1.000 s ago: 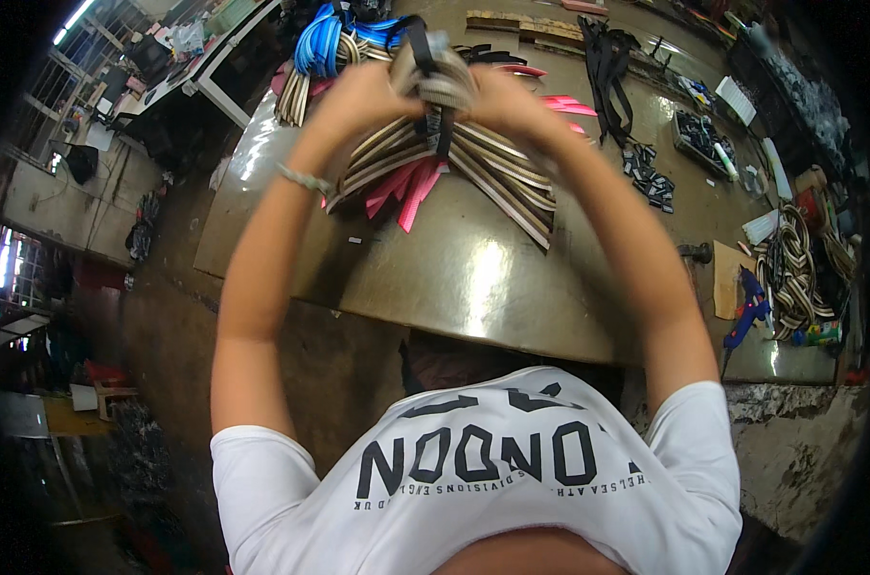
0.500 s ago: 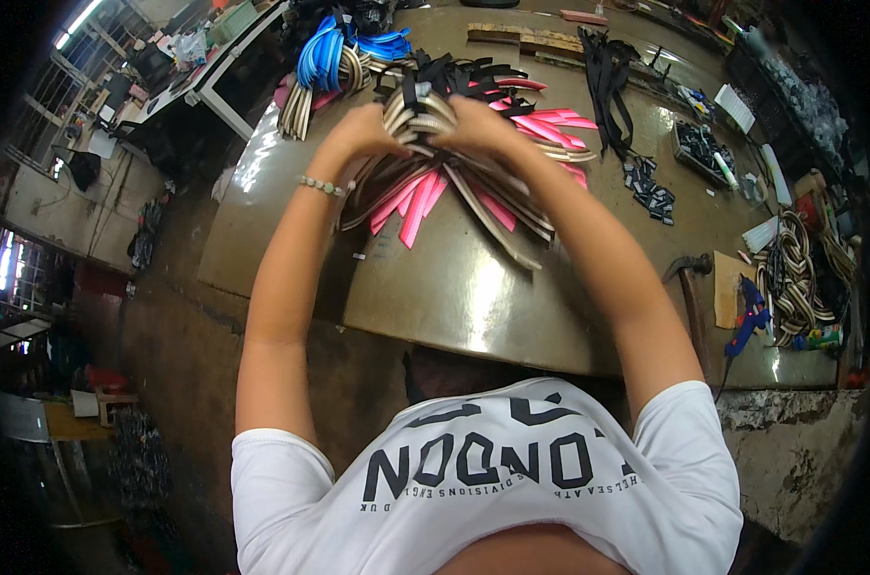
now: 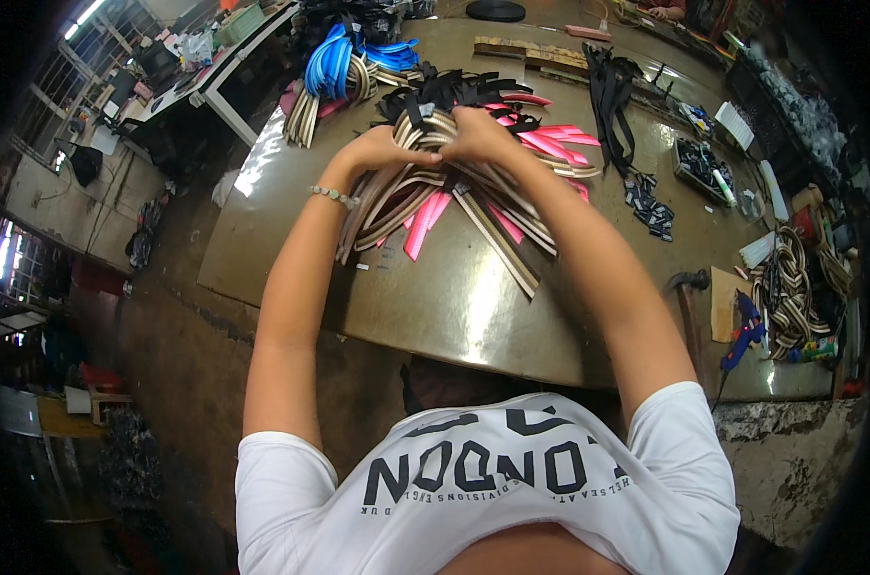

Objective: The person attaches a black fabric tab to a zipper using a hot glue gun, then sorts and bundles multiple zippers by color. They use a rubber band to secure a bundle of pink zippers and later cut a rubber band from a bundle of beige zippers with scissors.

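Observation:
Both hands are around a bundle of beige-and-brown striped webbing straps (image 3: 425, 129) on the metal-topped table. My left hand (image 3: 382, 150) is closed on the bundle's left side, thumb pointing inward. My right hand (image 3: 475, 137) grips the opposite side, its thumb close to the left one. The straps arch between the hands and fan out toward me, one long end (image 3: 497, 244) lying apart from the others. Pink strips (image 3: 425, 225) stick out beneath them. Black strap ends (image 3: 449, 89) and more pink strips (image 3: 560, 134) lie just beyond my hands.
Blue strap bundles (image 3: 330, 65) lie at the far left. Black straps (image 3: 607, 105) and small black buckles (image 3: 651, 206) are to the right. Near the right edge are a hammer (image 3: 688, 307), a blue glue gun (image 3: 744, 331) and coiled striped webbing (image 3: 794, 287). A person's hand (image 3: 667, 12) shows far off.
My hands have come slightly toward me with the bundle. The strap ends have spread, and one long end lies straighter and nearer the table's front edge.

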Tool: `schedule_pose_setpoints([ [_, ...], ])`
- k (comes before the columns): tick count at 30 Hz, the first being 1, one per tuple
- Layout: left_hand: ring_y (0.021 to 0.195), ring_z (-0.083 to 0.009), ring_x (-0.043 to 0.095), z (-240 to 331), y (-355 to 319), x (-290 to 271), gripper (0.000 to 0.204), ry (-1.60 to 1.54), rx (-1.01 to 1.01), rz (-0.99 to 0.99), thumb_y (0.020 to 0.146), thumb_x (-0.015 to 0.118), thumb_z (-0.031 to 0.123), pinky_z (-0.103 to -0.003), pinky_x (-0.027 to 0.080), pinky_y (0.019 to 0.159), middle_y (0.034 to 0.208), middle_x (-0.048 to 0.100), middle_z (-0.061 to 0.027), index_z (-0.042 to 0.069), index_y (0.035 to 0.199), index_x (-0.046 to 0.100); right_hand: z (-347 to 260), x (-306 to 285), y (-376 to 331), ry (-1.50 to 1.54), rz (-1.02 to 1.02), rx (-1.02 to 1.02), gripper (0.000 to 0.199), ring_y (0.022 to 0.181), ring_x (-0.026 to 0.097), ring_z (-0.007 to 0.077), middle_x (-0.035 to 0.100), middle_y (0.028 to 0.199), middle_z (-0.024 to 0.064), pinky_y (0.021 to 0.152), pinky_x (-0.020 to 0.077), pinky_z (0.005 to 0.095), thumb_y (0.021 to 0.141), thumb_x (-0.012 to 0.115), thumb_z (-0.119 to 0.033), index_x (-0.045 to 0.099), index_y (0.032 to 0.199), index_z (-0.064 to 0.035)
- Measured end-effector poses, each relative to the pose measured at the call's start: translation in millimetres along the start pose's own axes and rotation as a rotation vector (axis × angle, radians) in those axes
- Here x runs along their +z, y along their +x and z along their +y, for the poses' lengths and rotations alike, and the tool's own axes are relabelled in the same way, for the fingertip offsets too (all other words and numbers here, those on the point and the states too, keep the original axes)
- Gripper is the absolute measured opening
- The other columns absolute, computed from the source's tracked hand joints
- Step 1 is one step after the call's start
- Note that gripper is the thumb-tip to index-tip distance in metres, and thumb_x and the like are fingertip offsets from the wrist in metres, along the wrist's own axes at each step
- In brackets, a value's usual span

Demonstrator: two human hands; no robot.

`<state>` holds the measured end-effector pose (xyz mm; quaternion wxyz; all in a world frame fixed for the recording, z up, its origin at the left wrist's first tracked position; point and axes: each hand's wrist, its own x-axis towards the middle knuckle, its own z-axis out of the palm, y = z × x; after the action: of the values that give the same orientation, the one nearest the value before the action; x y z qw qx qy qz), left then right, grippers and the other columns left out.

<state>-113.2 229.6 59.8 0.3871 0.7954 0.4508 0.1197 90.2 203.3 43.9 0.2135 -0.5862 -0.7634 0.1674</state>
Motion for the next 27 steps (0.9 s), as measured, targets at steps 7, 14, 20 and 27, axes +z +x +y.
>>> schedule_pose_setpoints([
  [7,0.079,-0.0199,0.063,0,16,2,0.051,0.227,-0.155,0.194,0.058,0.083,0.031,-0.031,0.049,0.076,0.088,0.069,-0.0124,-0.001,0.095,0.068,15,-9,10,-0.008,-0.014,-0.02,0.068,0.094,0.062,0.036,0.063,0.1,0.0247,0.084,0.0486,0.0392,0.057,0.08,-0.04,0.059,0.106,0.0028],
  [14,0.089,-0.0324,0.065,3,5,28,0.071,0.445,0.043,0.307,0.046,0.087,0.036,-0.035,0.05,0.082,0.096,0.067,-0.0223,-0.005,0.1,0.064,6,19,-13,-0.089,0.038,0.122,0.086,0.116,0.046,0.0429,0.045,0.125,0.0253,0.097,0.0414,0.0453,0.053,0.086,-0.037,0.05,0.123,-0.0038],
  [20,0.094,-0.0304,0.065,12,4,13,0.067,0.3,-0.064,0.279,0.052,0.084,0.031,-0.036,0.048,0.087,0.101,0.067,-0.0213,-0.003,0.106,0.063,13,-16,19,0.153,-0.285,0.106,0.061,0.091,0.065,0.0264,0.067,0.101,0.0188,0.084,0.0484,0.0342,0.061,0.082,-0.034,0.064,0.106,0.0026],
  [27,0.094,-0.0296,0.065,15,1,9,0.073,0.356,-0.034,0.23,0.047,0.087,0.033,-0.035,0.048,0.086,0.102,0.067,-0.0197,-0.003,0.106,0.063,-4,-27,5,0.044,-0.339,0.123,0.065,0.088,0.066,0.0286,0.068,0.098,0.0188,0.083,0.0496,0.0345,0.057,0.085,-0.037,0.064,0.103,0.0039],
])
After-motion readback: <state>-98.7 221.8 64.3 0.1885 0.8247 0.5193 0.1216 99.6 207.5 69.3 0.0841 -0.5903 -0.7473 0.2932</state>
